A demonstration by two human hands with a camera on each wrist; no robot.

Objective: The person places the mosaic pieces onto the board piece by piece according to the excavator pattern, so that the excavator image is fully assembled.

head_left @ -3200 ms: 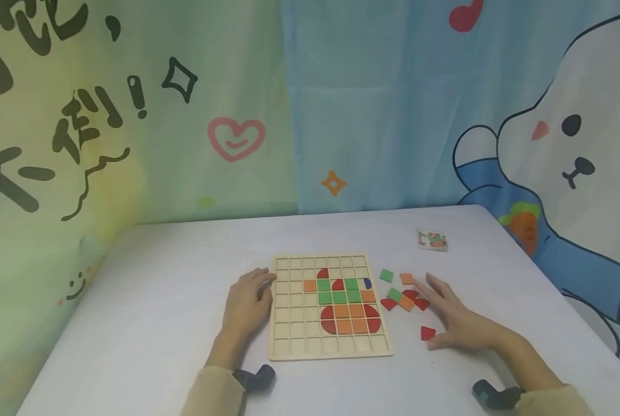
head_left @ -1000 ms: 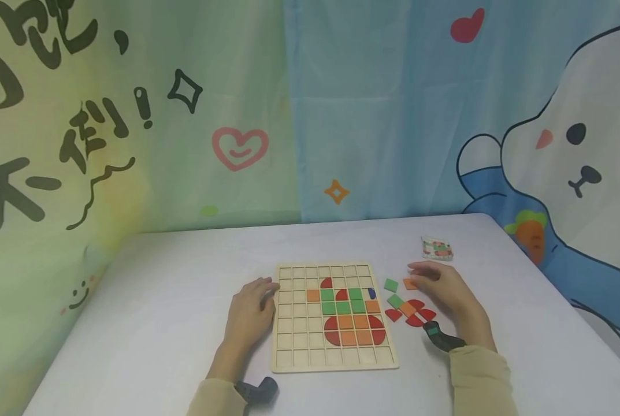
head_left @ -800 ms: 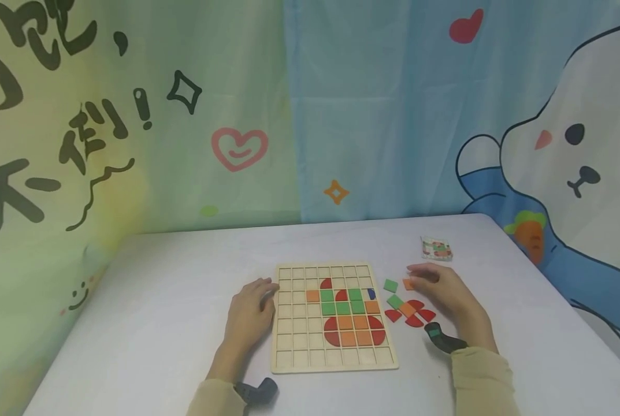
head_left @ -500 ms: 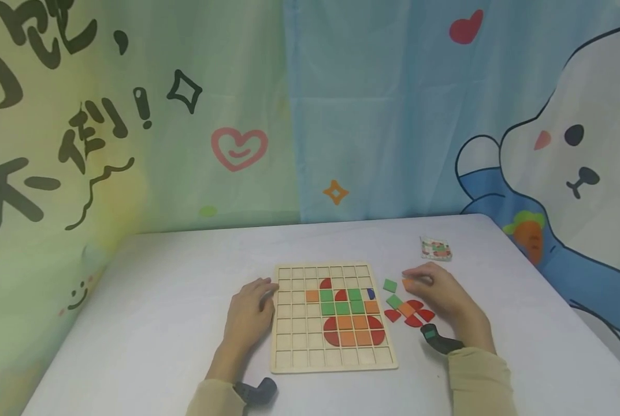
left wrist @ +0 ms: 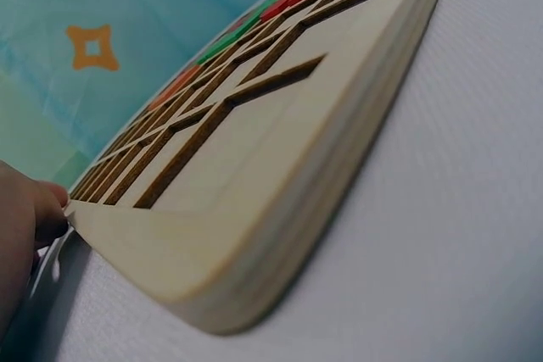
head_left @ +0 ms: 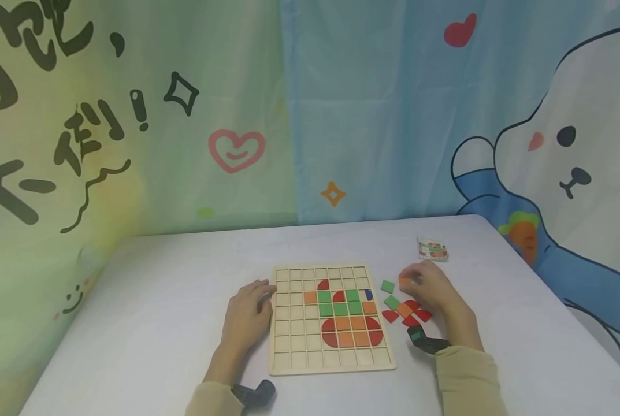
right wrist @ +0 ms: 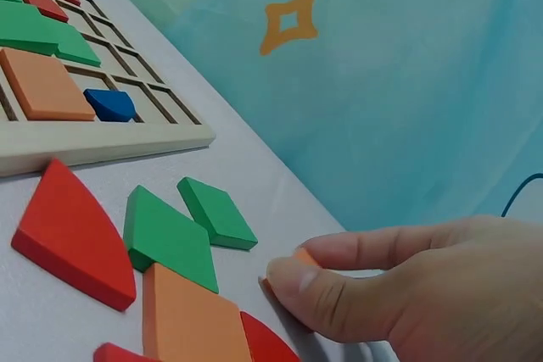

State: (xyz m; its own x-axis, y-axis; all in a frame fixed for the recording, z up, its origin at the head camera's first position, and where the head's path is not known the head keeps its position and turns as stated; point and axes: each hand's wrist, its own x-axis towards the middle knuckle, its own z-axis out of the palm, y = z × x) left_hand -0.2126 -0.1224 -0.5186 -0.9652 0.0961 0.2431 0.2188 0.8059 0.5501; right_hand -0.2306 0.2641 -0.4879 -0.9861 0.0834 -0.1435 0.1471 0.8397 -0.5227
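My right hand (head_left: 430,287) pinches an orange square tile (right wrist: 305,256) between thumb and forefinger, close over the table right of the board; the fingers cover most of it. Beside that hand lie two loose green square tiles (right wrist: 219,214), another orange square tile (right wrist: 195,320) and several red quarter-round pieces (right wrist: 72,239). The left hand (head_left: 246,315) rests along the left edge of the wooden grid board (head_left: 289,341), fingertips at its rim and fingers relaxed. Green, orange and red pieces fill cells in the board's middle and right, and a small blue piece (right wrist: 112,105) sits at its right side.
A small clear packet (head_left: 432,249) with a coloured print lies at the back right of the white table (head_left: 185,277). Behind the table hangs a printed curtain (head_left: 356,115). A dark wrist camera (head_left: 426,341) sits near the loose pieces.
My right hand, earlier spread beside the pieces, has closed on the orange tile. The separate red piece by its thumb now lies with the other red ones. The left hand keeps its place.
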